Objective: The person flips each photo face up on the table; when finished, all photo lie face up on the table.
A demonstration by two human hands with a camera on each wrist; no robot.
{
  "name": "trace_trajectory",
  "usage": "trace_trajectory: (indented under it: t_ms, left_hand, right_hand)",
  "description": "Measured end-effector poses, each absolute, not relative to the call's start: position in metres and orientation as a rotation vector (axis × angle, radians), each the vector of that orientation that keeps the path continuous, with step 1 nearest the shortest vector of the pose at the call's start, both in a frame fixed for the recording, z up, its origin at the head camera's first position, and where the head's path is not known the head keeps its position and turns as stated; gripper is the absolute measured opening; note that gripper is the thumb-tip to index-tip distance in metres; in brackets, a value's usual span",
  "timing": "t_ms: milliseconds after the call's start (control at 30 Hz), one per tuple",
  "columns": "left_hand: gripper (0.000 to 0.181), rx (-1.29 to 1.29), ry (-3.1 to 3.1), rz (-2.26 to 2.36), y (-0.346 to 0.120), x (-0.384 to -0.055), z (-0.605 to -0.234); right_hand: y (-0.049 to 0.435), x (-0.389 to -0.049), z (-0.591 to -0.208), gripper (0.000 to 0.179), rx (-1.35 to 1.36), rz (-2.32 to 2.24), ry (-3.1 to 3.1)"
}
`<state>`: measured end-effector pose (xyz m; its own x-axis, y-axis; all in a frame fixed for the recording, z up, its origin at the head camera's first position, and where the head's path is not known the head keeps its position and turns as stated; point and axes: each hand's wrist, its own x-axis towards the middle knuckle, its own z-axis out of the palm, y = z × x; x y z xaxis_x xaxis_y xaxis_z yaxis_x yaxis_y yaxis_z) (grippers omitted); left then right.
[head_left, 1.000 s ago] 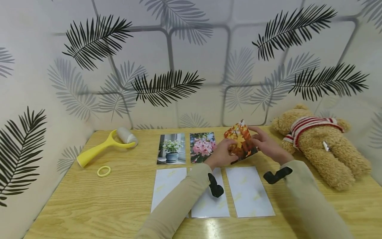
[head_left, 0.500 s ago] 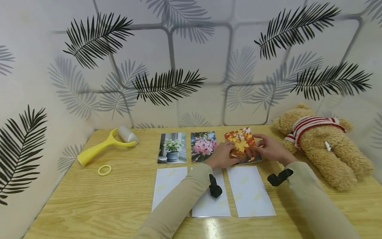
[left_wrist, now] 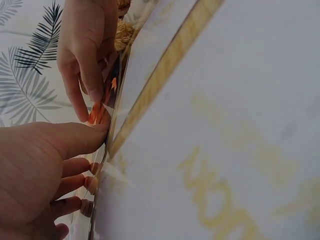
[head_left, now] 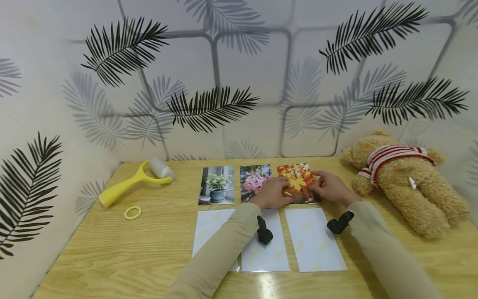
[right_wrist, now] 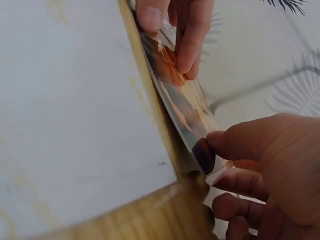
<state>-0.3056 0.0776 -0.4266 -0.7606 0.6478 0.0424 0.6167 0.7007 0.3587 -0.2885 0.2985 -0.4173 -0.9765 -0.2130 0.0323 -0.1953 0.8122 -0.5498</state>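
Observation:
A glossy photo card of orange autumn leaves [head_left: 297, 179] lies between my hands in the head view, at the right end of the back row. At its right edge my right hand [head_left: 332, 187] pinches the near corner, thumb above and fingers beneath, as the right wrist view shows. My left hand [head_left: 274, 192] touches the card's left side with thumb and fingertips. That hand partly covers the pink flower photo card [head_left: 252, 182]. Farther left lies a potted plant photo card [head_left: 216, 185]. The leaf card's near edge stands slightly off the table in the right wrist view.
White sheets lie in a front row, with the right one [head_left: 315, 241] beyond my left sleeve. A teddy bear [head_left: 407, 182] lies at the right. At the left are a yellow-handled lint roller [head_left: 130, 182] and a yellow ring [head_left: 132, 213]. A patterned wall [head_left: 246, 124] stands behind.
The leaf card has gone from tilted and bent to nearly flat, and has shifted left into line with the other photo cards. Both hands have moved down and slightly left with it.

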Motion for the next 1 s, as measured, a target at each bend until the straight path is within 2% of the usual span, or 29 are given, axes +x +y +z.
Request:
trace_trajectory:
  t_ms: [200,533,800,1000]
  left_hand:
    - [0.049,1.017,2.812,0.564,0.077,-0.307,-0.427]
    - [0.046,1.025,2.799,0.591,0.075,-0.305,-0.425]
    - [0.032,0.909,2.843,0.996,0.069,-0.296,-0.419]
    - [0.030,0.899,2.800,1.184,0.051,-0.292,-0.407]
  right_hand:
    - [0.296,-0.292,-0.421,0.056,-0.325,-0.878,3.017]
    - [0.287,-0.290,-0.423,0.063,-0.164,-0.873,3.024]
    - [0.264,-0.277,-0.413,0.053,-0.206,-1.050,3.005]
    - [0.246,-0.268,-0.403,0.044,-0.299,-1.173,2.903]
